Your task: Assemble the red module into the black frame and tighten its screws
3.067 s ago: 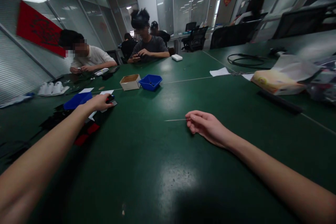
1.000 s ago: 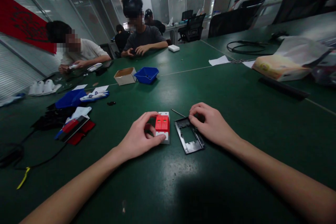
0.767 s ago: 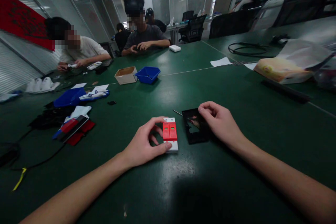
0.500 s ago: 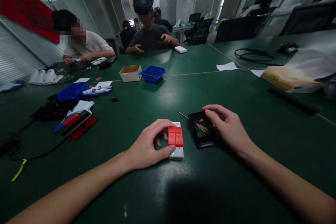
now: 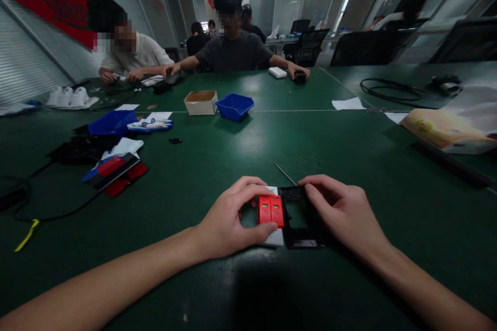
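Observation:
My left hand [image 5: 236, 217] is closed around a surge protector, gripping it between thumb and fingers. The surge protector [image 5: 271, 211] has two red modules with small green windows on a white base. Right beside it lies a black rectangular frame [image 5: 301, 240], its opening showing green table. My right hand [image 5: 337, 209] pinches the frame's far right part between thumb and fingers. A thin metal rod [image 5: 285, 173] sticks out past the frame's far edge, and its other end is hidden by my right hand.
Across the green table [image 5: 217, 295] stand a cardboard box [image 5: 201, 103] and a blue bin [image 5: 235, 107]. Gloves [image 5: 150, 124] and another blue bin [image 5: 112, 122] lie left. A packet [image 5: 446, 126] and a black bar [image 5: 452, 163] lie right. Two people sit opposite.
The black frame has come closer to me and now sits against the surge protector. Gold-coloured pieces seen in its opening before no longer show. The person opposite has spread both arms.

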Action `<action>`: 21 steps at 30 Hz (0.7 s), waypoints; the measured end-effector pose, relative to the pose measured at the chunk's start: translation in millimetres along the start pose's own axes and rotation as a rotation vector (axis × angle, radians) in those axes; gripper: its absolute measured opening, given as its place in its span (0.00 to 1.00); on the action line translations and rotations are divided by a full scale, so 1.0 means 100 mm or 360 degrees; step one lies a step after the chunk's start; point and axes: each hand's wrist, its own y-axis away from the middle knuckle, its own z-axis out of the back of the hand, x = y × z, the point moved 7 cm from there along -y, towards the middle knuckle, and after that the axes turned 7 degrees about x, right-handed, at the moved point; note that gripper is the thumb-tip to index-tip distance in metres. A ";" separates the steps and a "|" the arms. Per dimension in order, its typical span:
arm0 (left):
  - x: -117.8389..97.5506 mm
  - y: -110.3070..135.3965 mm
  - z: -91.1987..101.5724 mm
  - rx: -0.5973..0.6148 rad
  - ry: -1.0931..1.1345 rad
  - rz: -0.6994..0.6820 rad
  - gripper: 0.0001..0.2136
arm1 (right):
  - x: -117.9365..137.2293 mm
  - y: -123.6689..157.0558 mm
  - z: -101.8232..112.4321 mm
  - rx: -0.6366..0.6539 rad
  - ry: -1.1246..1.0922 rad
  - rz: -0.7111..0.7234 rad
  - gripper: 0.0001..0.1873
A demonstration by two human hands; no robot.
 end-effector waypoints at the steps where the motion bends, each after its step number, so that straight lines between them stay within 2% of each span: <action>1: 0.00 0.00 -0.01 0.0022 -0.0007 -0.0004 0.21 | 0.01 0.00 -0.02 0.0027 0.0061 0.0042 0.14; 5: 0.06 -0.01 0.07 0.0132 -0.0037 -0.0061 0.23 | 0.07 0.00 -0.05 0.0101 0.0292 0.0224 0.14; 7: 0.22 -0.03 0.28 0.0048 -0.0189 -0.0008 0.23 | 0.07 0.00 -0.07 0.0126 0.0375 0.0273 0.14; 8: 0.34 -0.03 0.44 -0.0059 -0.0349 0.0065 0.23 | 0.07 0.00 -0.07 0.0139 0.0404 0.0288 0.14; 11: 0.80 0.02 1.04 -0.0456 -0.1016 0.0466 0.26 | 0.06 0.00 -0.09 0.0178 0.0442 0.0329 0.15; 14: 1.31 0.13 1.45 -0.0566 -0.1219 0.0987 0.34 | 0.05 0.01 -0.11 0.0209 0.0446 0.0355 0.15; 15: 1.42 0.15 1.52 -0.0566 -0.1223 0.1055 0.35 | 0.04 0.01 -0.12 0.0212 0.0447 0.0357 0.15; 16: 1.49 0.16 1.56 -0.0552 -0.1217 0.1088 0.36 | 0.03 0.01 -0.12 0.0214 0.0450 0.0354 0.15; 18: 1.51 0.14 1.55 -0.0494 -0.1213 0.1017 0.35 | 0.02 0.01 -0.12 0.0205 0.0483 0.0343 0.15; 21: 1.34 0.07 1.38 -0.0360 -0.1207 0.0764 0.27 | 0.06 0.01 -0.08 0.0122 0.0634 0.0408 0.16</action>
